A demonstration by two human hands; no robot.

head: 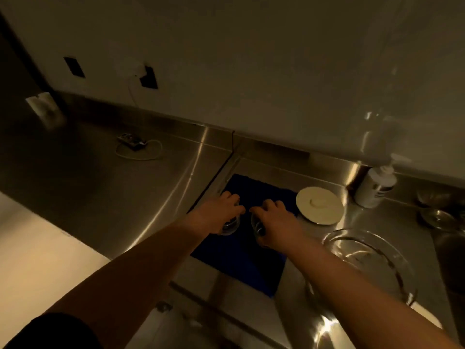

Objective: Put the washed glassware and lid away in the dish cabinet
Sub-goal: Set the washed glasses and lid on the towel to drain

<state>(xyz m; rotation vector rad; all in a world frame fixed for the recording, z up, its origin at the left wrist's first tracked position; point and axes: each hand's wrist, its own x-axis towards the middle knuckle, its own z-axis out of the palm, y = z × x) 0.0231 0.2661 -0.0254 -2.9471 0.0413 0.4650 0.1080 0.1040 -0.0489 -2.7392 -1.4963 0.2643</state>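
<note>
Gripping one small glass each on the blue mat, the left hand and right hand begin; the lid and large bowl remain.

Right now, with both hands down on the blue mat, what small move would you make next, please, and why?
Probably lift both straight up. The left hand and right hand each seem to have a grip on a small clear drinking glass standing on the dark blue drying mat, so rising clears the cream round lid alongside.
</note>
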